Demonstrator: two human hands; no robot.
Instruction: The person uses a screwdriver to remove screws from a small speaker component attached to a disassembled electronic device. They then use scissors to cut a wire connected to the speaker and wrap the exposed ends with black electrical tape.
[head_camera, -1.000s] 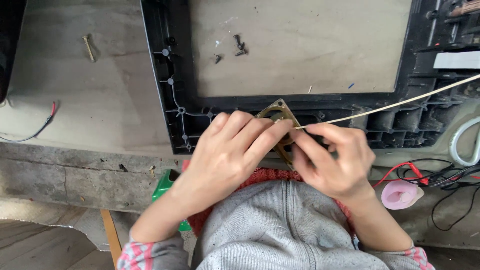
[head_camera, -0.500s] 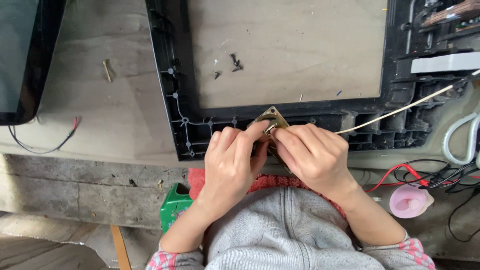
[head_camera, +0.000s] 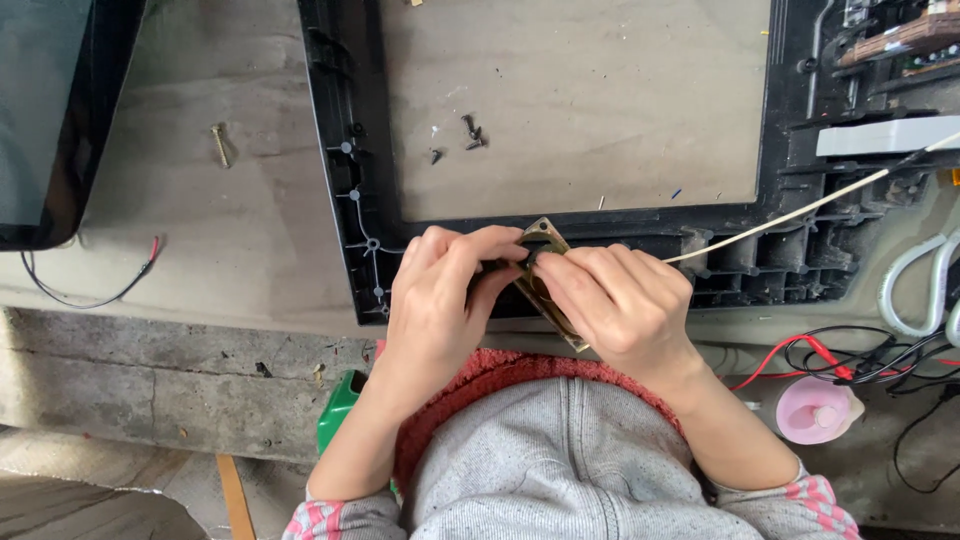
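Brass plate mostly hidden btwn left hand & right hand.

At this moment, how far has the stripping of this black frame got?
Done: black frame sits open, loose screws inside. In hand: left hand and right hand pinch a brass-coloured part with a pale wire. Left: boards remain at the frame's corner.
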